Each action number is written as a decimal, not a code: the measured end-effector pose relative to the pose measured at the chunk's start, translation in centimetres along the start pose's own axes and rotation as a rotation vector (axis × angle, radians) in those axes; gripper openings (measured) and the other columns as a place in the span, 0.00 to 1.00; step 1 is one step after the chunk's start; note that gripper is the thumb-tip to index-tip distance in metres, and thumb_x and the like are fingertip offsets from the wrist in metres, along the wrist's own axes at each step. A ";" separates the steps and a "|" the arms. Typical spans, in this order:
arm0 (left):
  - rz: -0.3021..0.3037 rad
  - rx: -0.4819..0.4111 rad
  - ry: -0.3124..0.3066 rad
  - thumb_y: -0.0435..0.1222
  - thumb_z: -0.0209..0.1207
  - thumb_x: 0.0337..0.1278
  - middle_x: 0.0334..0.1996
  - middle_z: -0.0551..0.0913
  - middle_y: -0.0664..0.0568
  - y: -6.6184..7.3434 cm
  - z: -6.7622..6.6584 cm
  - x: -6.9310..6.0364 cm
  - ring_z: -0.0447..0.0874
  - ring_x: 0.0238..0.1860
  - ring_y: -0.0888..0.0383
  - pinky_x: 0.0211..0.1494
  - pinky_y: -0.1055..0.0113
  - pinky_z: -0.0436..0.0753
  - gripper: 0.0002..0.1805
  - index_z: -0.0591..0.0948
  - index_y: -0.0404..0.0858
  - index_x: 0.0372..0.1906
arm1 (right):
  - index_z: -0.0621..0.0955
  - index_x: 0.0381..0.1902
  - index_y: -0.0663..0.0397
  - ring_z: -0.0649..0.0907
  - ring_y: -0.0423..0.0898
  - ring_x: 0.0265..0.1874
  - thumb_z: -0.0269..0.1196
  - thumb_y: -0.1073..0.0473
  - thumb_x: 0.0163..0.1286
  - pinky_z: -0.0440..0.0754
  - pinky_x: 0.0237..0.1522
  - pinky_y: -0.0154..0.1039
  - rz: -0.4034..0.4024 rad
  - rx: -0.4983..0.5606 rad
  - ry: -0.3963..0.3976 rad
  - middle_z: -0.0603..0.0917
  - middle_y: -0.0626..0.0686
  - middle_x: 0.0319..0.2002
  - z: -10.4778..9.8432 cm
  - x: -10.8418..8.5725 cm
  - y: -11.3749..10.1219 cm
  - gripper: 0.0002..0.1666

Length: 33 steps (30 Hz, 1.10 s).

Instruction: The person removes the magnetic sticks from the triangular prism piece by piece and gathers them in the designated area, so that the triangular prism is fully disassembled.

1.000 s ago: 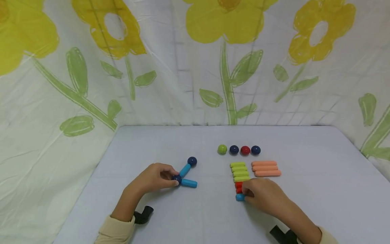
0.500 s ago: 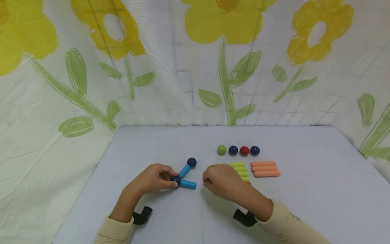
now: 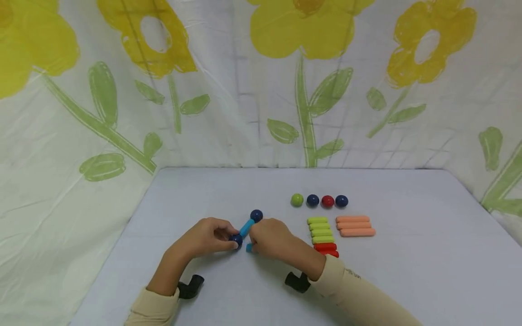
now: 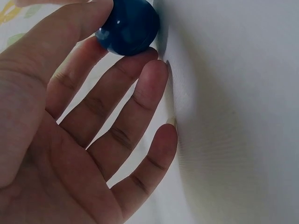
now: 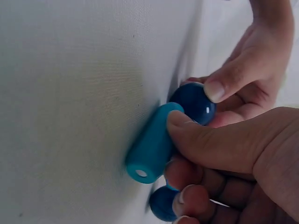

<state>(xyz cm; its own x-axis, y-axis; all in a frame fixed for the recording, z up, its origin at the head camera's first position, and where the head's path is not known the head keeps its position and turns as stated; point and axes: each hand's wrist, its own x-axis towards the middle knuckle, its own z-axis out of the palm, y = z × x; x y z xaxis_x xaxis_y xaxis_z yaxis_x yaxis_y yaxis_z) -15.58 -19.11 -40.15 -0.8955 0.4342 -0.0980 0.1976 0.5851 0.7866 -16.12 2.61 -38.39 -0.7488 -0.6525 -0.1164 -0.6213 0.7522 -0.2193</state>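
My left hand [image 3: 212,237] pinches a navy ball [image 3: 235,241] between thumb and fingers, low over the table. From that ball a light blue rod [image 3: 246,228] slants up to a second navy ball [image 3: 256,215]. My right hand [image 3: 271,237] has come close beside it and pinches another blue rod [image 5: 154,144], whose near end shows a pale round spot in the right wrist view. The far end of this rod lies by the held ball; whether they touch I cannot tell. My right fingers hide much of the rod in the head view.
Several lime green rods [image 3: 321,230] and two red rods [image 3: 325,247] lie in a column to the right. Beside them are three orange rods [image 3: 355,225]. Behind sits a row of green, navy and red balls [image 3: 327,201]. A flowered cloth [image 3: 228,113] hangs beyond the white table [image 3: 204,190].
My right hand has moved left from beside the red rods to the blue rod near the held navy ball. The left hand has stayed in place, still pinching the ball.
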 end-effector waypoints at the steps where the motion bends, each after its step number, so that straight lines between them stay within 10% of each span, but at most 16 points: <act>1: -0.003 0.005 0.002 0.38 0.74 0.53 0.36 0.87 0.59 0.0 0.0 0.0 0.83 0.37 0.58 0.41 0.66 0.82 0.12 0.88 0.43 0.42 | 0.82 0.20 0.48 0.69 0.38 0.17 0.73 0.56 0.64 0.65 0.21 0.30 0.004 0.011 -0.023 0.70 0.41 0.14 -0.1 -0.3 0.0 0.14; 15: -0.018 0.026 0.008 0.39 0.74 0.52 0.36 0.86 0.60 0.1 -0.1 -0.2 0.82 0.37 0.59 0.41 0.66 0.82 0.12 0.89 0.43 0.42 | 0.84 0.22 0.46 0.71 0.37 0.19 0.75 0.59 0.59 0.70 0.26 0.32 0.023 0.132 -0.146 0.71 0.40 0.15 0.4 -8.4 1.6 0.11; 33: -0.022 0.015 -0.008 0.38 0.73 0.53 0.37 0.87 0.59 0.3 0.0 -0.1 0.83 0.38 0.59 0.42 0.65 0.82 0.12 0.88 0.43 0.44 | 0.75 0.15 0.42 0.67 0.35 0.17 0.77 0.61 0.55 0.63 0.21 0.32 0.091 0.162 -0.034 0.64 0.38 0.14 0.1 -15.5 6.9 0.21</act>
<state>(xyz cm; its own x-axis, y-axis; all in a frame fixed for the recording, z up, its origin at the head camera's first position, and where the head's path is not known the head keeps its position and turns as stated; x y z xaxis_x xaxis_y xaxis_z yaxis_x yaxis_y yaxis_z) -15.39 -18.99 -39.95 -0.8965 0.4265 -0.1197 0.1843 0.6048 0.7747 -8.80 17.88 -38.19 -0.7902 -0.5872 -0.1752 -0.5042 0.7855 -0.3588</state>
